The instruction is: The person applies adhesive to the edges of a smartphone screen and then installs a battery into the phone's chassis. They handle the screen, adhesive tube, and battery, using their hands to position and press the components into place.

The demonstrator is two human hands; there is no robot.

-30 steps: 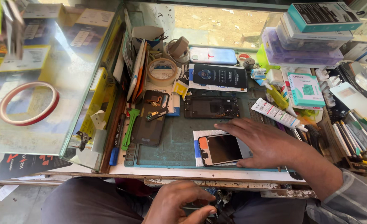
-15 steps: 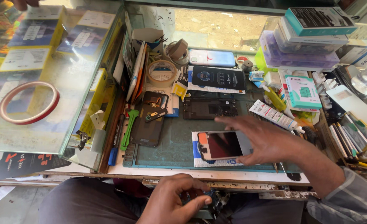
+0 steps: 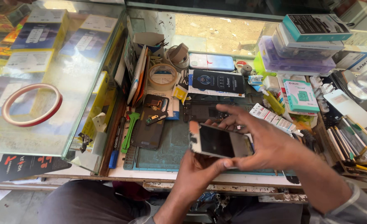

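In the head view, a phone (image 3: 221, 142) is clamped between both hands above the counter's near edge (image 3: 171, 174), left hand (image 3: 198, 170) under it, right hand (image 3: 260, 143) over its right end, with bare green mat (image 3: 173, 143) to the left and clutter crowding far and right.

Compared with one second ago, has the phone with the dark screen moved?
Yes. The phone was lying on the green mat; now both hands lift it above the mat's near edge.
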